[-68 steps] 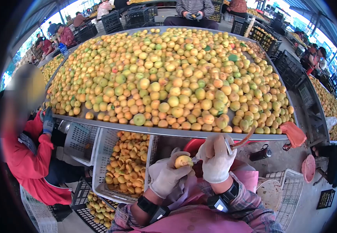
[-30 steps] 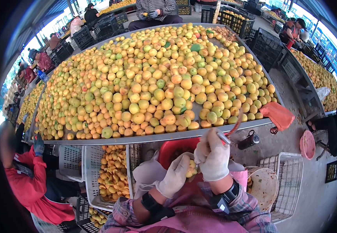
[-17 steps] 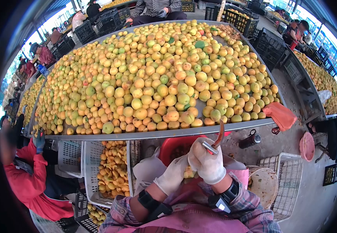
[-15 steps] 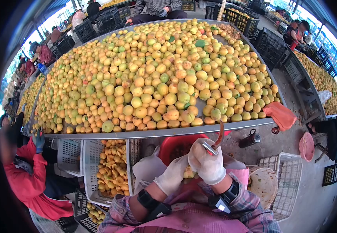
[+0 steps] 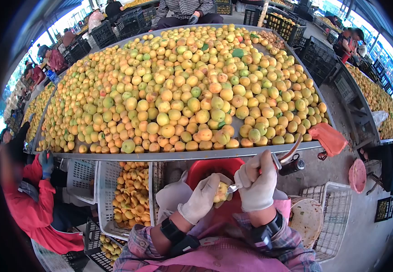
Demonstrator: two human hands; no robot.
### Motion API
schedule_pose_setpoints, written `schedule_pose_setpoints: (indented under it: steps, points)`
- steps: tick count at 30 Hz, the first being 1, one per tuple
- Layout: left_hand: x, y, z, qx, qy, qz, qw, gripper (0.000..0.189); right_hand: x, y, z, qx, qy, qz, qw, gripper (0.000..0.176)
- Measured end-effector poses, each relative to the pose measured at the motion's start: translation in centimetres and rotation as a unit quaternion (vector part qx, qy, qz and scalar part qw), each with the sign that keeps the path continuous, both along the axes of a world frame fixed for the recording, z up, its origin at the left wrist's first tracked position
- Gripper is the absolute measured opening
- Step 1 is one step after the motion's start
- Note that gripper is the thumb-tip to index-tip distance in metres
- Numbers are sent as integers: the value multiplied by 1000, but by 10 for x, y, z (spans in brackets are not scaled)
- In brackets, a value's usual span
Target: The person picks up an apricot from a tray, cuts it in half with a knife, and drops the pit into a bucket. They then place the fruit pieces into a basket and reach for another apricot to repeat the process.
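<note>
My left hand (image 5: 201,198), in a whitish glove, is closed around a pale yellow apricot (image 5: 222,191) in front of my pink apron. Gloved too, my right hand (image 5: 256,185) grips a pitting knife, its curved blade (image 5: 291,152) sticking out past the upper right of the fist. At the other end of the tool a small metal spoon tip (image 5: 233,187) is right at the apricot's side. Beyond my hands, a metal-edged table (image 5: 183,156) bears a broad heap of apricots (image 5: 169,99). A red basin (image 5: 201,168) sits under the table edge, partly hidden by my hands.
Left of me, a white crate (image 5: 106,199) holds apricot halves (image 5: 131,195). At right stand a bucket (image 5: 306,217), a white crate (image 5: 334,217) and a dark bottle (image 5: 294,165). An orange bag (image 5: 329,138) hangs at the table's corner. A person in red (image 5: 42,204) sits left.
My hands have drawn apart, the right moving rightward. The knife's blade has swung from upright to slanting right, and its spoon tip now shows at the apricot, which has come into clearer view.
</note>
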State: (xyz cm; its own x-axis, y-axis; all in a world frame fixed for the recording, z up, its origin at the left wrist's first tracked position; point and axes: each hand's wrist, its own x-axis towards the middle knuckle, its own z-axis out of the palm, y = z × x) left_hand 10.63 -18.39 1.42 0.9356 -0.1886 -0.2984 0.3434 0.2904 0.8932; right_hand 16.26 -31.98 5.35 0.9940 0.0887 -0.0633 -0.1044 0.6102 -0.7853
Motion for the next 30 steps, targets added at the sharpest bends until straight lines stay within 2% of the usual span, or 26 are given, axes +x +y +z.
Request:
schedule_pose_setpoints:
  steps: [1, 3, 5, 6, 7, 9, 11, 13, 14, 16, 19, 21, 23, 26, 29, 30]
  points:
    - [0, 1, -1, 2, 1, -2, 1000, 55, 3, -2, 1, 110, 72, 7, 991, 44]
    - [1, 3, -3, 25, -45, -5, 999, 59, 6, -5, 2, 120, 103, -14, 987, 44]
    - [1, 5, -5, 18, -59, 21, 998, 60, 6, -11, 4, -66, 49, -3, 997, 34]
    - [-1, 7, -7, 10, -69, 47, 996, 61, 4, -10, 6, -113, 100, 4, 989, 26]
    - [-3, 9, -9, 13, -70, 46, 996, 61, 2, -7, 3, -109, 99, 4, 989, 26]
    - [-4, 13, -13, 133, -172, 82, 973, 63, -1, 1, -6, -284, 111, 102, 947, 19]
    - [-3, 18, -20, 173, -192, 99, 961, 63, -7, 6, -17, -276, 112, 198, 934, 17]
    - [-2, 23, -30, 212, -210, 115, 947, 63, -11, 19, -44, -272, 44, 206, 939, 26]
    - [-2, 26, -36, 239, -233, 131, 934, 61, -9, 22, -44, -311, 48, 233, 920, 30]
    - [-4, 31, -47, 266, -254, 150, 918, 59, -10, 31, -46, -316, 56, 244, 915, 30]
    - [-8, 37, -58, 303, -226, 166, 911, 49, -10, 42, -61, -367, 50, 255, 893, 31]
    - [-5, 31, -60, 322, -280, 204, 881, 38, -9, 45, -68, -425, -1, 212, 880, 30]
    - [-7, 30, -59, 314, -268, 217, 885, 32, -7, 45, -56, -408, 64, 261, 872, 32]
    - [-8, 31, -63, 370, -264, 224, 862, 29, -9, 48, -48, -403, 91, 266, 871, 35]
    - [-12, 29, -64, 369, -269, 246, 855, 29, -15, 54, -55, -365, 117, 242, 891, 35]
    - [-13, 28, -69, 379, -280, 270, 839, 33, -17, 55, -64, -322, 130, 224, 911, 37]
